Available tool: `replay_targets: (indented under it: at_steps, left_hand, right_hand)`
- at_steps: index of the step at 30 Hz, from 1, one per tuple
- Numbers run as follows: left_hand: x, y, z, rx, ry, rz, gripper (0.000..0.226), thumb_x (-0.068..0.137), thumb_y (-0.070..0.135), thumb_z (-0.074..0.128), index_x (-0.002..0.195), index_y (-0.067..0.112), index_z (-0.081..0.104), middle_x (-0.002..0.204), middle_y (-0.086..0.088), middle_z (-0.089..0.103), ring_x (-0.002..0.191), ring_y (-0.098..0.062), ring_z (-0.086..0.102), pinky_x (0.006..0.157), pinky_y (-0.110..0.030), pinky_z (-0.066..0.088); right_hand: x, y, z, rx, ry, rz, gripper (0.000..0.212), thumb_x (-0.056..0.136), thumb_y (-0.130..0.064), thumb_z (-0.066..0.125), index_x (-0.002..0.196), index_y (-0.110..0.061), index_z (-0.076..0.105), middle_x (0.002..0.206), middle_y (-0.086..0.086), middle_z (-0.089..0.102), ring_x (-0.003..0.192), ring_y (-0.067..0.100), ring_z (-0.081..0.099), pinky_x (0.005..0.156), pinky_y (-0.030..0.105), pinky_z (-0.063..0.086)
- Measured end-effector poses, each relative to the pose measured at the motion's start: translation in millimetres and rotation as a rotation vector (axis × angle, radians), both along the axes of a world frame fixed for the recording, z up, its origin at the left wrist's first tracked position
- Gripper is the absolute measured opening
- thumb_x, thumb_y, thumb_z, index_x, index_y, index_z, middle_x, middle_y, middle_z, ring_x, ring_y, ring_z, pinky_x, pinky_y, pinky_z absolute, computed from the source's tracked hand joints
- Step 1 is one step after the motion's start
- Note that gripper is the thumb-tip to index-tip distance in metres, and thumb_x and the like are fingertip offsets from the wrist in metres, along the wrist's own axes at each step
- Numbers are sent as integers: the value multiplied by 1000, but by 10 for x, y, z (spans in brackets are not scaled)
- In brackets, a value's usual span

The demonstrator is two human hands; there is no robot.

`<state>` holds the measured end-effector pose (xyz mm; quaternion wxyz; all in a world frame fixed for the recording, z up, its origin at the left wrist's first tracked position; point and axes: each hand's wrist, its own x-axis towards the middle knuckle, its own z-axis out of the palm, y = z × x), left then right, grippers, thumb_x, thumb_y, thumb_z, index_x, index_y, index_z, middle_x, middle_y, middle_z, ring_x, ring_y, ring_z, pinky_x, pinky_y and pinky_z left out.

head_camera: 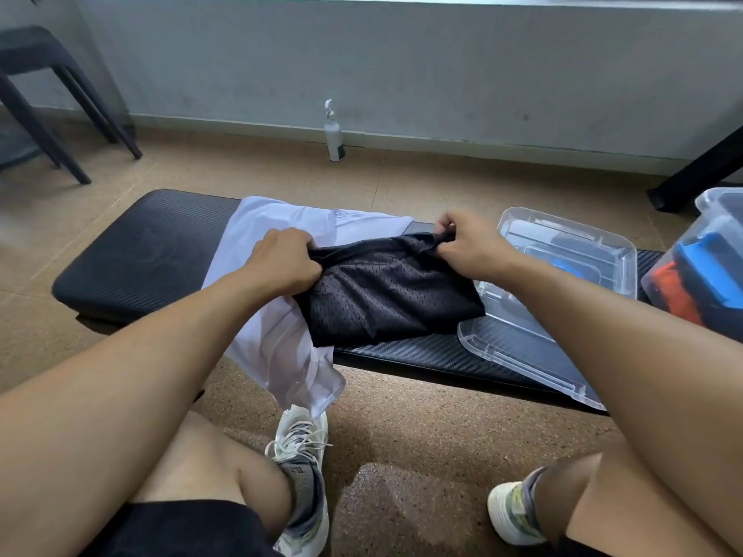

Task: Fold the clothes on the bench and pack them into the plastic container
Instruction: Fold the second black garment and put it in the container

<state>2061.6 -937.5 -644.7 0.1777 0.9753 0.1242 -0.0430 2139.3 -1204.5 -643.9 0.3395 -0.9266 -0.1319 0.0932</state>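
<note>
A black mesh garment [386,291] lies across the middle of the black padded bench [136,251]. My left hand [281,259] grips its far left corner. My right hand [466,243] pinches its far right corner. Under it spreads a white shirt [273,347], whose lower part hangs over the bench's near edge. To the right, on the bench, rests the clear container lid [563,275]. The clear plastic container [707,267], with a blue handle and orange and dark clothes inside, stands at the far right edge.
A white spray bottle [333,134] stands by the grey wall. A black chair [44,98] is at the far left, and a dark table leg [699,170] at the far right. My knees and sneakers sit on the cork floor before the bench.
</note>
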Motion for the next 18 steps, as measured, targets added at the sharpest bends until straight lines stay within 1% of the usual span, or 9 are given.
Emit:
replay_targets:
  at_steps: [1, 3, 6, 8, 10, 14, 16, 18]
  left_hand:
    - [-6, 7, 9, -16, -30, -14, 11, 81, 21, 60, 88, 16, 66, 90, -10, 68, 90, -32, 61, 79, -41, 54]
    - [-14, -1, 31, -85, -139, -48, 12, 86, 24, 60, 90, 14, 63, 91, -7, 67, 90, -30, 59, 81, -42, 51]
    - [-26, -61, 100, -250, -324, -60, 6, 94, 19, 58, 97, 17, 63, 95, 2, 66, 91, -20, 57, 81, -32, 43]
    - [-22, -96, 122, -262, -374, -69, 8, 95, 18, 59, 99, 19, 65, 96, 6, 65, 94, -16, 57, 82, -26, 39]
    - [-17, -127, 114, -251, -370, -84, 12, 96, 19, 60, 103, 18, 69, 99, 5, 67, 96, -15, 58, 84, -25, 40]
    - [0, -156, 96, -216, -394, -67, 15, 91, 19, 69, 102, 19, 79, 105, 2, 76, 101, -15, 64, 90, -24, 45]
    - [12, -187, 107, -194, -409, -50, 15, 90, 21, 72, 102, 21, 80, 108, 0, 77, 105, -18, 66, 95, -28, 49]
    - [21, -244, 122, -200, -425, -62, 15, 91, 22, 70, 102, 22, 80, 105, 2, 77, 101, -17, 67, 91, -29, 50]
  right_hand:
    - [-17, -26, 40, 108, 19, -31, 19, 88, -16, 69, 87, -26, 52, 91, -1, 66, 88, 22, 62, 70, 30, 43]
    - [-53, -90, 123, 238, -2, -78, 20, 88, -19, 72, 100, -25, 56, 94, -3, 68, 84, 15, 63, 69, 28, 45]
    - [-74, -187, 183, 331, -29, -132, 29, 88, -18, 73, 114, -23, 62, 97, -6, 70, 90, 13, 65, 77, 29, 51]
    - [-86, -240, 182, 364, -15, -137, 32, 86, -18, 75, 116, -24, 65, 100, -4, 71, 95, 16, 67, 85, 33, 55]
    - [-130, -289, 192, 374, -7, -126, 34, 86, -17, 76, 118, -25, 66, 101, -2, 72, 94, 16, 68, 87, 34, 56]
    - [-235, -379, 278, 410, 8, -114, 44, 86, -11, 76, 123, -28, 61, 93, -2, 70, 82, 13, 66, 72, 26, 53]
    - [-279, -422, 333, 457, 53, -118, 45, 85, -5, 75, 122, -27, 61, 93, -1, 68, 81, 13, 64, 67, 23, 52]
    - [-320, -468, 415, 512, 132, -141, 44, 85, 3, 71, 118, -24, 64, 96, 4, 64, 79, 17, 63, 58, 24, 53]
